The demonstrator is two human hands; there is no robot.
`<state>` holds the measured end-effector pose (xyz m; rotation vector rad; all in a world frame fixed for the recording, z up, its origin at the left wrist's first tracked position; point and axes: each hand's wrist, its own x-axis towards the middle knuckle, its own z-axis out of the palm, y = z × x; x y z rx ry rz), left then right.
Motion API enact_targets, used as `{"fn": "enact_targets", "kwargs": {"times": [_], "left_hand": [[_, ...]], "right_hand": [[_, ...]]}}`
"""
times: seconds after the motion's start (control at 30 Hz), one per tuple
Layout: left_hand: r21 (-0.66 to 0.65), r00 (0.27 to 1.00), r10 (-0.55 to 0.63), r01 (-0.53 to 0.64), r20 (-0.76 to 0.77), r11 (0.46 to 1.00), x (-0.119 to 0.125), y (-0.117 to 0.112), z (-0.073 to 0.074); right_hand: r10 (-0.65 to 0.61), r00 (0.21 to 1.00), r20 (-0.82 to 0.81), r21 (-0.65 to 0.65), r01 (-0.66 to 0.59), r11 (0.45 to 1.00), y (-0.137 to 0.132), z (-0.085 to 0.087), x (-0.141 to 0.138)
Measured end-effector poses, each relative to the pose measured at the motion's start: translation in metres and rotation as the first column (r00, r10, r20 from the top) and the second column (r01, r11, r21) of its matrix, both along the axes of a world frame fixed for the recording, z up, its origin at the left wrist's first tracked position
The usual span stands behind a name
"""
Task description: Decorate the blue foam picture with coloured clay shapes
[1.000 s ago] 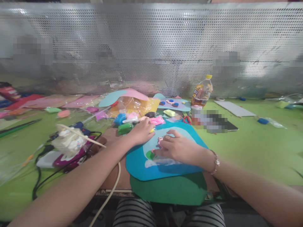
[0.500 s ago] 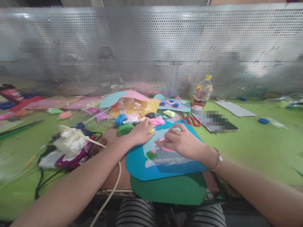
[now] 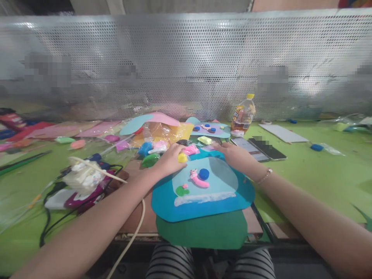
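My left hand is closed at a clear packet of yellow clay by the blue card's upper left edge. Near the upper right edge, my right hand lies with bent fingers over the spot where red-handled scissors showed; what it holds, if anything, is hidden. Between my forearms sits the blue card with a pale blue panel. On the panel are a pink clay figure, a round blue piece, a green clay shape and a white clay strip. Green card lies beneath.
Clay packets, such as a green one, lie behind my left hand. A bottle and phone stand and lie at right. A white cable and charger are at left. A perforated metal screen spans the back.
My right hand has moved up and away from the pink figure to the card's upper right edge, uncovering the round blue piece. The red scissor handles are now hidden. My left hand stays put.
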<state>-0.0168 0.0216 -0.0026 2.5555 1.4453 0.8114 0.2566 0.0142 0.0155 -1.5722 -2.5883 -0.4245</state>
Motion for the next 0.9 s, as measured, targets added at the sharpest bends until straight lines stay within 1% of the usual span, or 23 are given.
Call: {"fn": "enact_targets", "kwargs": {"times": [0.13, 0.23, 0.37, 0.5, 0.57, 0.63, 0.8, 0.9], "left_hand": [[0.02, 0.998, -0.014, 0.012, 0.064, 1.0, 0.0, 0.001, 0.0], [0.055, 0.993, -0.029, 0.023, 0.115, 0.998, 0.0, 0.002, 0.0], [0.086, 0.994, -0.042, 0.033, 0.105, 0.996, 0.0, 0.001, 0.002], [0.109, 0.994, -0.094, 0.087, 0.06, 0.99, -0.001, -0.002, 0.004], [0.113, 0.993, -0.119, 0.117, 0.01, 0.987, -0.001, -0.005, 0.006], [0.114, 0.991, -0.121, 0.127, -0.06, 0.985, -0.002, -0.008, 0.008], [0.112, 0.975, -0.058, 0.083, -0.213, 0.99, -0.005, -0.014, 0.018], [0.169, 0.969, 0.025, 0.018, -0.246, 0.985, -0.01, -0.012, 0.026]], "right_hand": [[-0.021, 0.999, 0.038, -0.04, 0.022, 0.999, -0.003, -0.002, -0.004], [-0.032, 0.999, 0.038, -0.038, 0.034, 0.999, -0.004, -0.003, -0.004], [-0.059, 0.997, 0.047, -0.034, 0.061, 0.998, -0.006, -0.003, -0.003], [-0.037, 0.998, 0.044, -0.009, 0.037, 0.999, -0.007, -0.003, -0.005], [-0.023, 0.999, 0.044, -0.005, 0.024, 1.0, -0.008, -0.004, -0.006], [-0.028, 0.999, 0.045, -0.019, 0.029, 0.999, -0.007, -0.004, -0.006], [-0.032, 0.999, 0.043, -0.056, 0.034, 0.998, -0.005, -0.004, -0.005], [-0.034, 0.999, 0.037, -0.076, 0.036, 0.996, -0.003, -0.005, -0.005]]}}
